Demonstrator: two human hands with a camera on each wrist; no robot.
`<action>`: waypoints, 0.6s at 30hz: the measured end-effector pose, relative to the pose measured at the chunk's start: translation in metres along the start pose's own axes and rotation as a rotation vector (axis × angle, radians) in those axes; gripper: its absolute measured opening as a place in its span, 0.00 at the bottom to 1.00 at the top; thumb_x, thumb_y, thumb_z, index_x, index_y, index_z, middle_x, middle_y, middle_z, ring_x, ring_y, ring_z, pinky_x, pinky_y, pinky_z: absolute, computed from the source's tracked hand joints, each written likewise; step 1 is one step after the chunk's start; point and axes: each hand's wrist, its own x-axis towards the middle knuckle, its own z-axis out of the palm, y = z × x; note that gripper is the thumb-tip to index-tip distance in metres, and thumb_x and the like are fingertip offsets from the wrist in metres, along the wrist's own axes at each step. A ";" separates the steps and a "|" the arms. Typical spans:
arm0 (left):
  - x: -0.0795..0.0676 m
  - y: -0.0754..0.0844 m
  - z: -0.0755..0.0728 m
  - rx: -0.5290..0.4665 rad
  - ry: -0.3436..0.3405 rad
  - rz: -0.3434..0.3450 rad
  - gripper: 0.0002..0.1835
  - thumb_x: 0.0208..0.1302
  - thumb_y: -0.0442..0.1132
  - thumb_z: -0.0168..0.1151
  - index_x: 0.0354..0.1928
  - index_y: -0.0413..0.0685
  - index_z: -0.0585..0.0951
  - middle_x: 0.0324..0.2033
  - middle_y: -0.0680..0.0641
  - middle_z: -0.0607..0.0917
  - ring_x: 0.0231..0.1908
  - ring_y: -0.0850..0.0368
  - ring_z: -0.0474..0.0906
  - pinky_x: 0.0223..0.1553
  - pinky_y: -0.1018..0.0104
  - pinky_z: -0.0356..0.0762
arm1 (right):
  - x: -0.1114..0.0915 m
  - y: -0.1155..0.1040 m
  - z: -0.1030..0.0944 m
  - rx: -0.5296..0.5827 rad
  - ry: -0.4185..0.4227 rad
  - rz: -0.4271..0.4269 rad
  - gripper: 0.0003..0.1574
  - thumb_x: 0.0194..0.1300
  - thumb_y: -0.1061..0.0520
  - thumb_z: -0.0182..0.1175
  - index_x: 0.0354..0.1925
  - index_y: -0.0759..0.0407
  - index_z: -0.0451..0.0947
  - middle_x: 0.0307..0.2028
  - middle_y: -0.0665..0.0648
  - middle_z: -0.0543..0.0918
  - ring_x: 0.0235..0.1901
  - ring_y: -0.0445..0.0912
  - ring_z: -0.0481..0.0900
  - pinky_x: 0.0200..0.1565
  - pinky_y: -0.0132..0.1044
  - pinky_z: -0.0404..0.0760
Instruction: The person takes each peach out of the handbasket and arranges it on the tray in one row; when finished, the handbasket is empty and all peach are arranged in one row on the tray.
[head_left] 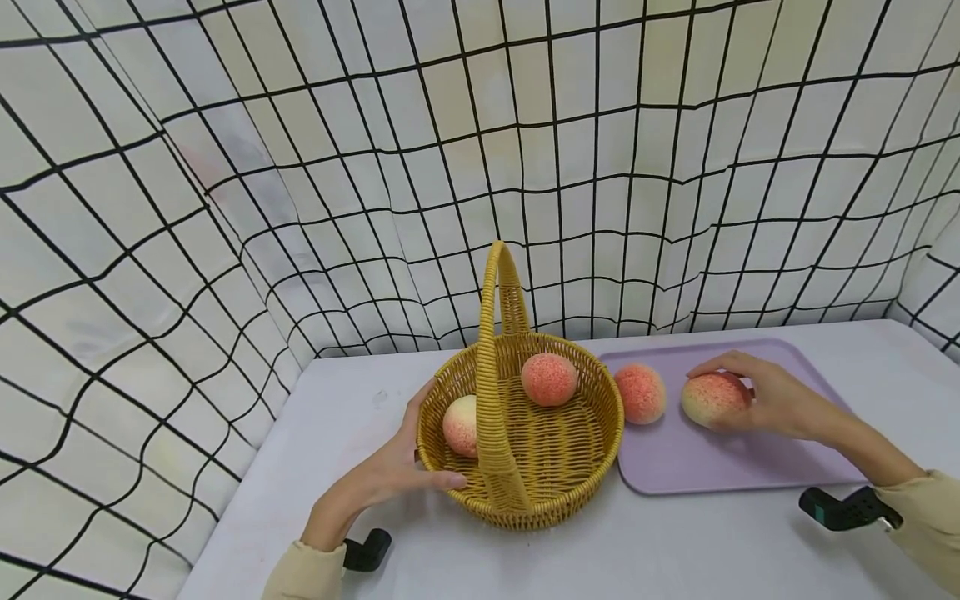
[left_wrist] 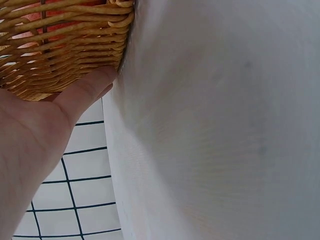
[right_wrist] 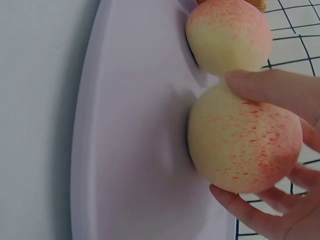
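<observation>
A yellow-brown wicker basket with a tall arched handle stands mid-table, with a reddish peach and a paler peach inside. My left hand holds the basket's left side; in the left wrist view the thumb lies against the woven outer wall, low near the table. Over the lilac tray, my right hand grips a yellow-and-red peach between thumb and fingers. Beside it, close to the basket, lies another peach on the tray.
The white table carries the basket and the tray side by side. White walls covered with a black grid net rise behind the table and at the left. Black wrist mounts stick out at both sleeves.
</observation>
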 end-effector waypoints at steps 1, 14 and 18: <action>0.000 0.000 0.000 0.001 0.001 -0.001 0.74 0.53 0.50 0.82 0.84 0.58 0.30 0.82 0.37 0.43 0.80 0.35 0.43 0.75 0.29 0.45 | 0.002 -0.001 0.001 -0.007 0.003 0.024 0.39 0.45 0.57 0.86 0.57 0.56 0.83 0.52 0.56 0.86 0.49 0.35 0.76 0.48 0.29 0.76; 0.000 0.001 0.001 -0.003 -0.007 -0.005 0.74 0.54 0.52 0.82 0.84 0.60 0.30 0.82 0.39 0.43 0.80 0.35 0.43 0.75 0.29 0.46 | 0.017 -0.016 0.013 -0.004 0.020 0.222 0.41 0.50 0.54 0.84 0.59 0.68 0.80 0.54 0.71 0.82 0.47 0.57 0.78 0.46 0.46 0.78; -0.001 0.001 0.000 0.001 -0.003 -0.016 0.74 0.54 0.52 0.82 0.84 0.60 0.30 0.82 0.38 0.43 0.80 0.35 0.43 0.75 0.29 0.46 | 0.015 -0.015 0.012 -0.003 0.013 0.154 0.42 0.47 0.57 0.85 0.59 0.66 0.80 0.55 0.69 0.82 0.47 0.54 0.77 0.44 0.43 0.77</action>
